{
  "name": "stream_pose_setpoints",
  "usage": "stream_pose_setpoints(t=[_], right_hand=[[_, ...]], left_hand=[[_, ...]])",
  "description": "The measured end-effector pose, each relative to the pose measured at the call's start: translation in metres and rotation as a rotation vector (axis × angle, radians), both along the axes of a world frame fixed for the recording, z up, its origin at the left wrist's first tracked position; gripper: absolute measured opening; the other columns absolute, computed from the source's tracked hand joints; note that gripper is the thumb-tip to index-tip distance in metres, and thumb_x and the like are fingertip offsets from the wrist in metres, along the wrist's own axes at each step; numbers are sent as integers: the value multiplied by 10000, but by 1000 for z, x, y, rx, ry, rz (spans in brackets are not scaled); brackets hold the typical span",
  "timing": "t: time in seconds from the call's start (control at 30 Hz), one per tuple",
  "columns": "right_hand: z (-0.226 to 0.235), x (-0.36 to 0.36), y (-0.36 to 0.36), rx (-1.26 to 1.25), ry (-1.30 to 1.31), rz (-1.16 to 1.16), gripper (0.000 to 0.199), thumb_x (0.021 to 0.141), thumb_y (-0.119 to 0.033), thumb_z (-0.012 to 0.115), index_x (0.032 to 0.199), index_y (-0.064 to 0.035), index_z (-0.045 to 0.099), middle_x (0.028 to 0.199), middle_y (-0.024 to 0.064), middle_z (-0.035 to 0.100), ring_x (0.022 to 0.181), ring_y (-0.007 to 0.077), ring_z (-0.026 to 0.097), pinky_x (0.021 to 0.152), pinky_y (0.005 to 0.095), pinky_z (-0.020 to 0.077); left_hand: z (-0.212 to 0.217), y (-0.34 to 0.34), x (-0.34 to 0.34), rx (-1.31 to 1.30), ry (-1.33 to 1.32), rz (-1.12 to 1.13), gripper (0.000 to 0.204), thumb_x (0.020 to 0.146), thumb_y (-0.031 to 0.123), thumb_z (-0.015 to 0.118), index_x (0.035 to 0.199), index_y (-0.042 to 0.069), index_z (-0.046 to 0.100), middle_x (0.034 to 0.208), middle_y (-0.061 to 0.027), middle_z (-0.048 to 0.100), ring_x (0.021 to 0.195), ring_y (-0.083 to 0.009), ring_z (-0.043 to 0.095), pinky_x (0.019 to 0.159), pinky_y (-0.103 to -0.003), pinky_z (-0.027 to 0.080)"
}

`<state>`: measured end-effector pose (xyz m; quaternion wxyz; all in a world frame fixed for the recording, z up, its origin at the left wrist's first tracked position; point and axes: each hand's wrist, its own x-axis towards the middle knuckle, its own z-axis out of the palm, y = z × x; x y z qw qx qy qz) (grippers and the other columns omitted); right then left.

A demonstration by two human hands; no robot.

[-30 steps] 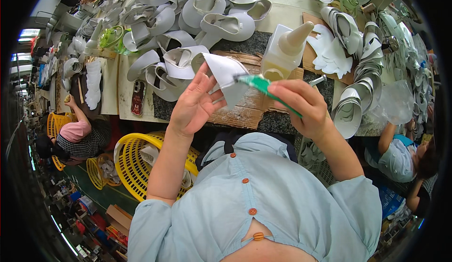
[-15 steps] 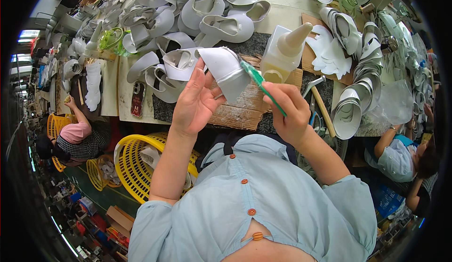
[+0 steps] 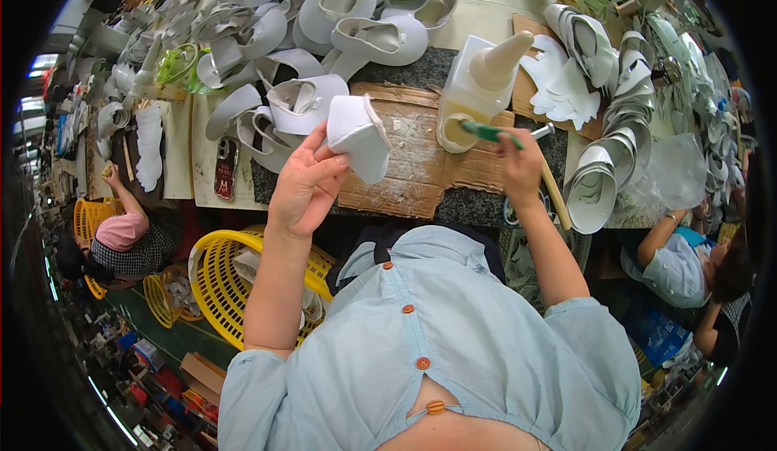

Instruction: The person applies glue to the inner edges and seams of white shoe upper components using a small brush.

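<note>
My left hand is closed on a white shoe upper, pinched at its lower edge and held up over the worktable. In my right hand is a green-handled brush. The brush's tip is in the round opening low on the side of a white, cone-topped glue bottle, with pale yellowish liquid showing inside. Under both hands lies a worn cardboard sheet with whitish residue. A wooden-handled hammer rests right beside my right hand.
White uppers are heaped at the far left. Nested uppers form a curved row on the right, near flat white cut pieces. A phone lies by the left edge. A yellow basket stands below. Other people sit on both sides.
The brush has left the upper and moved right, into the bottle's opening. My left hand has shifted a little left, and the upper is turned to a different angle.
</note>
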<state>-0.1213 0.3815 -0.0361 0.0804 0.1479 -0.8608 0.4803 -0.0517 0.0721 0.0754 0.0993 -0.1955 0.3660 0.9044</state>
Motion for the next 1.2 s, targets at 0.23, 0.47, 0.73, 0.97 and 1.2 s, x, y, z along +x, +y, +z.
stream_pose_setpoints(t=[0.23,0.47,0.73,0.97,1.2], right_hand=[[52,-15,7,-948,-770,42,294,988,-281,479,1008,3,551,928,142,667,724,173,681,563,238,548],[139,-13,-78,-687,-270,340,196,931,-188,582,949,7,575,936,137,671,778,188,678,683,258,545],[150,-6,-84,-501,29,297,89,821,-50,643,842,-4,570,852,101,665,714,140,638,663,264,514],[151,-22,-87,-567,-49,215,151,885,-137,637,882,6,586,863,89,669,740,103,644,650,233,525],[154,-22,-96,-561,82,342,105,877,-83,631,872,4,573,885,103,657,715,100,631,635,248,518]], left_hand=[[-7,-1,-8,-67,-41,-13,478,863,-22,578,1305,30,405,1222,-102,549,1120,-216,561,976,-403,457],[2,6,-18,-114,-67,-61,447,883,46,589,1286,74,396,1148,-89,584,1051,-214,594,895,-448,497],[19,9,-24,138,-10,-51,472,897,80,588,1313,104,365,1214,-92,539,1124,-234,552,937,-429,472],[26,16,-21,-3,187,-192,796,737,-31,719,1390,119,289,1317,-88,438,1196,-219,474,1014,-381,403],[31,16,-34,-85,248,-87,724,841,-98,562,1421,181,231,1250,-161,515,1124,-261,556,931,-424,484]])
